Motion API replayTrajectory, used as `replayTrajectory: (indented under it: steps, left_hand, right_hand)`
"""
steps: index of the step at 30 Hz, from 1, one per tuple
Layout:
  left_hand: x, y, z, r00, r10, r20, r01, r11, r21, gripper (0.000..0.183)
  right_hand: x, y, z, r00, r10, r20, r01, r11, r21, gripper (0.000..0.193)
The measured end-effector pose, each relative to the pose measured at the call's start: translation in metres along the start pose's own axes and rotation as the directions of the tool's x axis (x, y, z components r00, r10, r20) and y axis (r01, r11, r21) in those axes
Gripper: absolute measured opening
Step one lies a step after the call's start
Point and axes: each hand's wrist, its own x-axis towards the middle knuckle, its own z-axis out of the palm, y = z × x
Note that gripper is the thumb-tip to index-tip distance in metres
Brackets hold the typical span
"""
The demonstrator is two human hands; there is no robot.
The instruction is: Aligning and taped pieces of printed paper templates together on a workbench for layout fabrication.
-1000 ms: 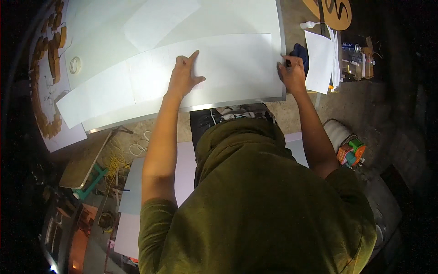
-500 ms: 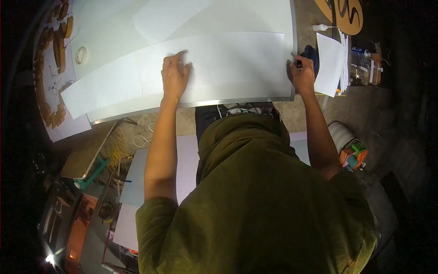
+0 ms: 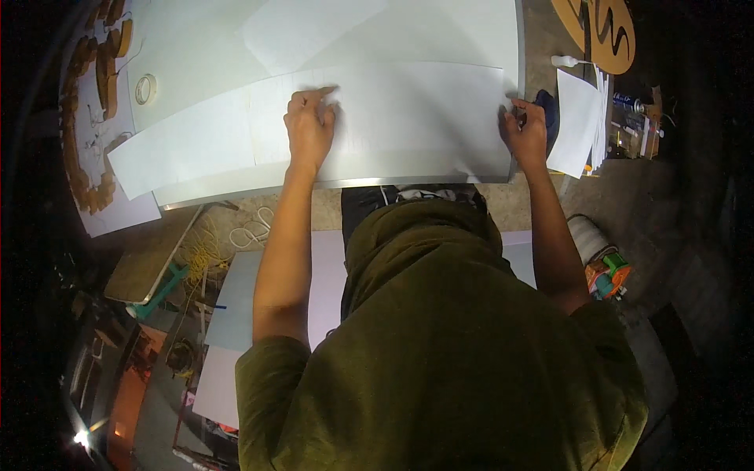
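A long white paper strip (image 3: 416, 106) lies across a pale, metal-edged board (image 3: 188, 47). Faint crosswise seams or creases show in its left half. My left hand (image 3: 309, 125) rests on the strip near its middle, index finger stretched forward and thumb apart, the other fingers bent. At the strip's right end is my right hand (image 3: 526, 132), beside the board's metal edge. Its index finger and thumb are apart and reach toward the paper's end; the remaining fingers are partly in shadow. Whether the right fingertips press on the paper is hard to make out.
Another white sheet (image 3: 294, 31) lies farther back. A tape roll (image 3: 145, 89) sits at left, near brown curved pieces with wires (image 3: 108, 78). At right are stacked white sheets (image 3: 576, 125), a dark blue item (image 3: 548, 110), a white bottle (image 3: 562, 61) and a spray can (image 3: 626, 102).
The whole view has shifted slightly, so the board and paper appear a little lower and farther right. Both hands keep nearly the same pose at the paper; the right fingertips sit closer to its end.
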Motion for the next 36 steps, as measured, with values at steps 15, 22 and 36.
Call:
replayTrajectory:
  steps: [15, 22, 36]
  left_hand:
    - [-0.013, -0.05, -0.051, 0.964, -0.221, -0.148, 0.213, 0.975, -0.067, 0.03]
    - [0.029, -0.152, -0.133, 0.849, -0.331, -0.412, 0.336, 0.94, -0.064, 0.039]
    - [0.147, -0.329, -0.212, 0.827, -0.291, -0.481, 0.493, 0.786, 0.372, 0.024]
  right_hand:
    - [0.004, -0.043, 0.024, 0.997, -0.074, 0.017, 0.071, 0.987, 0.145, 0.029]
    - [0.006, -0.095, 0.036, 0.987, -0.123, 0.1, 0.103, 0.977, 0.187, 0.026]
    - [-0.027, -0.194, 0.05, 0.97, -0.068, 0.235, 0.053, 0.996, 0.069, 0.026]
